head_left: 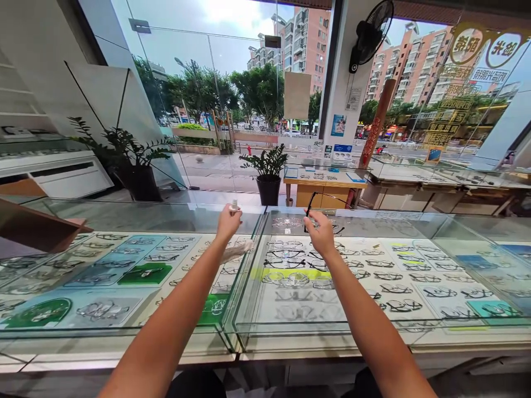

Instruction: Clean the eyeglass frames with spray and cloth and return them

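Note:
My left hand is raised over the far part of the glass counter, its fingers closed round a small bottle whose whitish top sticks up above the thumb. The rest of that bottle is hidden in the hand. To the right, my right hand pinches a pair of black-framed eyeglasses, with one thin arm stretching off to the right. Beneath both hands, the glass display case holds rows of eyeglasses. A pale reflection of my left hand shows in the glass.
Potted plants stand beyond the counter, before a glass door and windows. A wooden table with glasses is behind it. A brown tilted object lies at the left. A black fan hangs on the pillar.

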The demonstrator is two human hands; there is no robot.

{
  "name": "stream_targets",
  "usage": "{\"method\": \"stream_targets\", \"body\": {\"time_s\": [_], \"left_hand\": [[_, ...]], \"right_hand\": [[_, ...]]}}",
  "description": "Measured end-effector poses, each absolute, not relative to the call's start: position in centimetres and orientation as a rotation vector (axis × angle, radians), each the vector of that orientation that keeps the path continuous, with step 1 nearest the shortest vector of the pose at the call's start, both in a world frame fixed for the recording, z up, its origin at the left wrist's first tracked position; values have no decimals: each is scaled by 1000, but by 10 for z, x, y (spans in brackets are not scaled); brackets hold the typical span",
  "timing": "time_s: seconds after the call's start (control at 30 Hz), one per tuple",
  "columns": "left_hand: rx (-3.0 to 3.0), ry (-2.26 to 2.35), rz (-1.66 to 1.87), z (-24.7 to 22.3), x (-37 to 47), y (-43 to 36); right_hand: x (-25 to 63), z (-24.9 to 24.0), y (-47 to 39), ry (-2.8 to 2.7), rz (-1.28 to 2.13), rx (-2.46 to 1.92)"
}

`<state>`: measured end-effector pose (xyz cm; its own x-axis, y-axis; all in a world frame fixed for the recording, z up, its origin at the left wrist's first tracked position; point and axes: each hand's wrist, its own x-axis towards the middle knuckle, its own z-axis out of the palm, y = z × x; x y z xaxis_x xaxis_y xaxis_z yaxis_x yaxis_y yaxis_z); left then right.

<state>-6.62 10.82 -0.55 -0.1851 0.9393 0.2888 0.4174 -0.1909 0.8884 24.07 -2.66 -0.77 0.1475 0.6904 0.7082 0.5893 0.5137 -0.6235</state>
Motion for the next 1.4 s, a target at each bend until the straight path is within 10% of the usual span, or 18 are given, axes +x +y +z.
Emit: {"method": "stream_targets", "body": {"time_s": [0.53,1.4], "left_hand": [[1045,346,687,3,-4,44],[1698,771,955,-14,10,46]], "right_hand": [[199,-17,-43,-1723,393,-996],[190,-10,-57,-1736,858,-816]]}}
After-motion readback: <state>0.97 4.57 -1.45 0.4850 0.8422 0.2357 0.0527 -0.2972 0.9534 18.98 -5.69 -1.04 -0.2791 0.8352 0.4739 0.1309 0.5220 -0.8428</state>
